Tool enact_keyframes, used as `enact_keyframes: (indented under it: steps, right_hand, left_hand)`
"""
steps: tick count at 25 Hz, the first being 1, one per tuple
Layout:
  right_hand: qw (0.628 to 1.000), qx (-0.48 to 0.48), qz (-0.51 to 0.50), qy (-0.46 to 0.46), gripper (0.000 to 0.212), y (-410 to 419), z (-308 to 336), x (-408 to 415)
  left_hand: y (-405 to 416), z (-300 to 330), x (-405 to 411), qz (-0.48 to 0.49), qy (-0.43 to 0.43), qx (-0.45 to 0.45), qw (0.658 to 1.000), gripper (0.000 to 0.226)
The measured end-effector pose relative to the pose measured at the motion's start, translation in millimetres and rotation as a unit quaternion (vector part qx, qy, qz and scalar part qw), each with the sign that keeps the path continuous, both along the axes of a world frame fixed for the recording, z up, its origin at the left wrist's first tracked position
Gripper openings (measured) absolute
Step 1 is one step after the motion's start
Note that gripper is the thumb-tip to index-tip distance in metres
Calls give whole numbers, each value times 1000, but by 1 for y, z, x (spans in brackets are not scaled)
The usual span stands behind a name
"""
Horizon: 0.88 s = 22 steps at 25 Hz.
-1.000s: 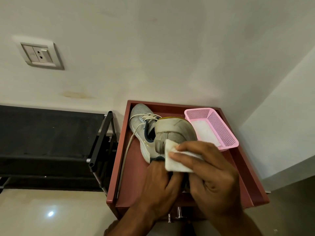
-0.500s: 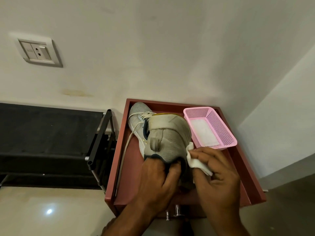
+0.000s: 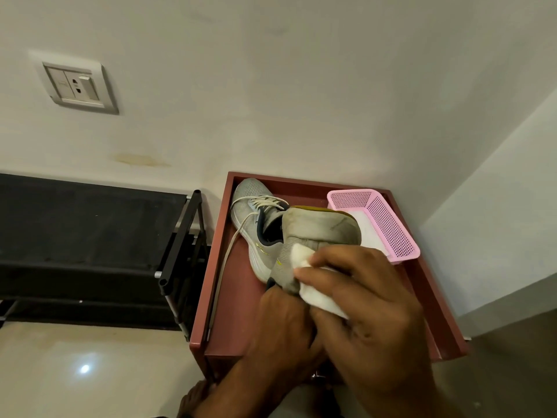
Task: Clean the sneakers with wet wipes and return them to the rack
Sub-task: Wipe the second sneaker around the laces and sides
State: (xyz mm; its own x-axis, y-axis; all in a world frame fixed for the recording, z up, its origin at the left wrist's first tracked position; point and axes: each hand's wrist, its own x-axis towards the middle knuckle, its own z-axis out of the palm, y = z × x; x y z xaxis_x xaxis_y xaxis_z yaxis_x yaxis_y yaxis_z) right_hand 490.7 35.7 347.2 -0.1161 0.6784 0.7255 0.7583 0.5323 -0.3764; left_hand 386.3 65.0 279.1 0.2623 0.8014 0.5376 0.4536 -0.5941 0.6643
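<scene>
My left hand (image 3: 283, 321) grips a grey sneaker (image 3: 319, 227) from below, holding it tilted over the red-brown cabinet top (image 3: 235, 297) with its dirty sole edge facing up. My right hand (image 3: 367, 303) holds a white wet wipe (image 3: 304, 260) and presses it against the sneaker's grey side. A second grey sneaker (image 3: 250, 206) with white laces lies on the cabinet top behind the first, toe toward the wall. The black shoe rack (image 3: 90, 236) stands to the left.
A pink plastic basket (image 3: 388, 224) with white wipes inside sits at the cabinet's back right. A wall socket (image 3: 75, 84) is high on the left wall. Glossy floor (image 3: 90, 372) lies below the rack; a foot (image 3: 196, 399) shows at the bottom.
My right hand moved the wipe from the sneaker's right side back up and left across its grey side. The left hand keeps its grip on the sneaker.
</scene>
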Motion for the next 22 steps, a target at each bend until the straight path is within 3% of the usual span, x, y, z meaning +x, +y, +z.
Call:
enact_keyframes:
  steps: [2,6,8,10,11,14,16,19,22]
  right_hand:
    - [999,6,-10,-32,19,6,2,4]
    - [996,8,-90,27,21,8,2,15]
    - [999,2,-37,-36,27,9,2,-3]
    - [994,-37,45,-97,30,16,3,-13]
    - [991,-51,69,-105,28,21,7,-11]
    - [996,-6,51,-76,29,22,13,4]
    - [999,24,-2,-42,43,14,10,11]
    - [999,20,-46,-6,36,7,7,16]
    - [997,24,-5,-72,41,15,14,13]
  left_hand:
    - [0,2,1,-17,-23,7,1000,19]
    - [4,12,0,-30,-58,11,998,16]
    - [1,5,-1,0,5,9,1000,32]
    - [-4,-1,1,-19,20,-50,998,54]
    - [-4,-6,1,-23,24,-51,998,53]
    - [0,-4,1,-31,-38,1,999,19]
    - [3,1,1,-30,-67,11,997,15]
    - [2,6,0,-24,-78,4,997,15]
    - [1,4,0,-28,-94,13,995,7]
